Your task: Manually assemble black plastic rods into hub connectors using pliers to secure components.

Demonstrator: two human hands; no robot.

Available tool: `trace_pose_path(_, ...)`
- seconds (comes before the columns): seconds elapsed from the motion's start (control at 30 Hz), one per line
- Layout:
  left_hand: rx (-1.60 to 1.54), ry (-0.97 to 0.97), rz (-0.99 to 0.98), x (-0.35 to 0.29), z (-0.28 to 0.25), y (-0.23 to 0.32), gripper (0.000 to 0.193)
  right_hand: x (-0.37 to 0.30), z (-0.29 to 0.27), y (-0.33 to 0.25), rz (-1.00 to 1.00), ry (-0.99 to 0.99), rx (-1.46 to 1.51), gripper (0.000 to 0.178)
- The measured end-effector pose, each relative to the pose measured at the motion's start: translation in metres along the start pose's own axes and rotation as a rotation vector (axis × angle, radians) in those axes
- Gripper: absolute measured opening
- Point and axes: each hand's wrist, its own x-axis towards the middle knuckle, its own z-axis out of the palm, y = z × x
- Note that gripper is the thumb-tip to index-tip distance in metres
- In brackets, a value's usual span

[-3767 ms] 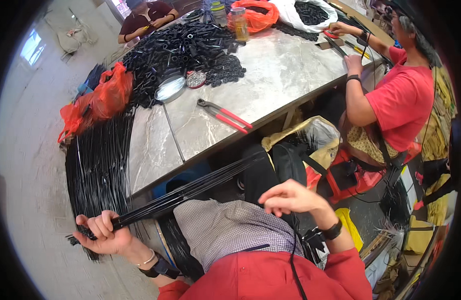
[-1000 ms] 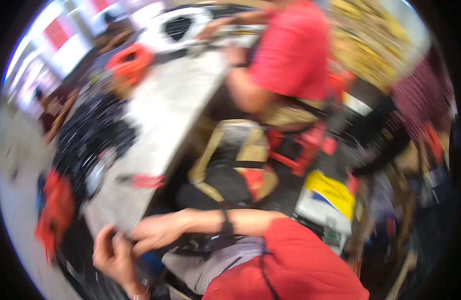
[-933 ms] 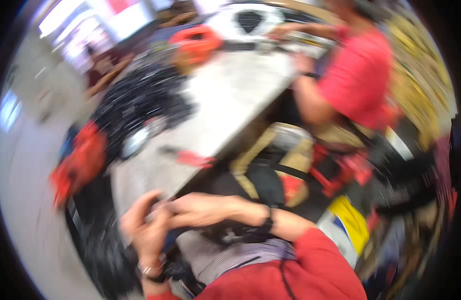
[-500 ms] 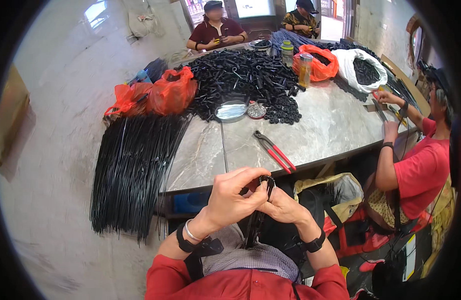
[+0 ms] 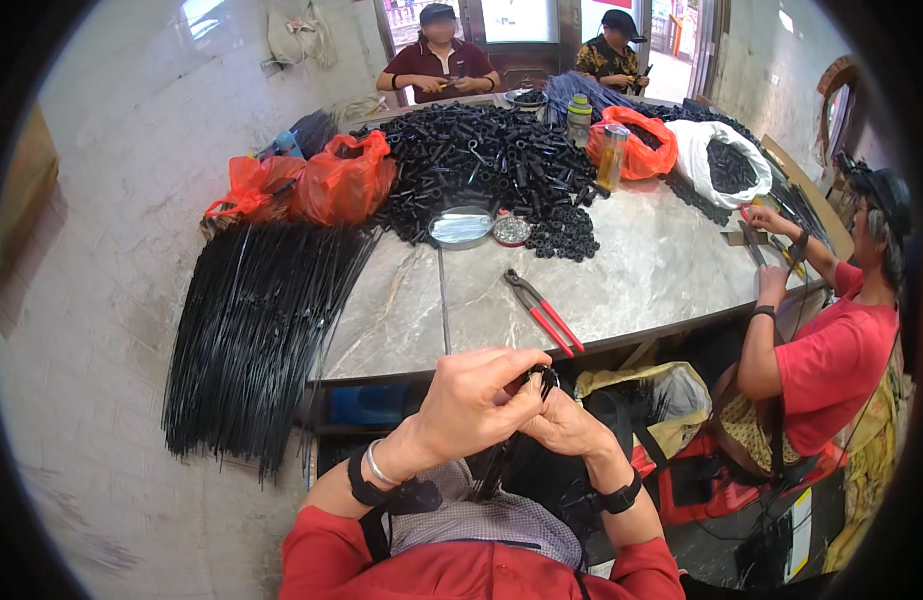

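Both my hands are together over my lap, just off the table's near edge. My left hand (image 5: 471, 400) is closed, its thumb and fingers pinching near the upper end of a bundle of thin black rods (image 5: 494, 462). My right hand (image 5: 569, 422) is closed around the same bundle just below its tips. The rods' lower part hangs towards my lap; my fingers hide much of the upper end. On the table ahead lie pincers with red handles (image 5: 543, 312), touched by neither hand.
A large heap of black tubular parts (image 5: 481, 150) covers the middle of the table (image 5: 401, 315). Long black rods (image 5: 266, 340) overhang its left edge. Nearby are a round metal dish (image 5: 461, 228), a small tin (image 5: 511, 230) and red bags (image 5: 346, 180). A co-worker (image 5: 841, 330) sits at right; two people sit opposite.
My hands stay closed on the rod bundle and have shifted slightly, with my left fingers lying further over its tips. The whole view has moved a little. The right co-worker's hands have moved slightly.
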Motion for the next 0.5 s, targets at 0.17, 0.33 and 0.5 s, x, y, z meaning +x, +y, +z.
trace_pose_path(0.17, 0.02, -0.024, 0.037, 0.007, 0.003, 0.001, 0.021, -0.003, -0.003, -0.006, 0.057, 0.028, -0.024, 0.028)
trace_pose_path(0.33, 0.149, -0.051, -0.114, 0.01, 0.019, 0.004, 0.026, -0.004, -0.009, -0.001, 0.052, 0.068, -0.014, 0.029)
trace_pose_path(0.5, 0.139, 0.037, -0.1, 0.002, 0.007, -0.016, 0.024, 0.017, 0.0, 0.008, -0.045, 0.057, -0.095, 0.029)
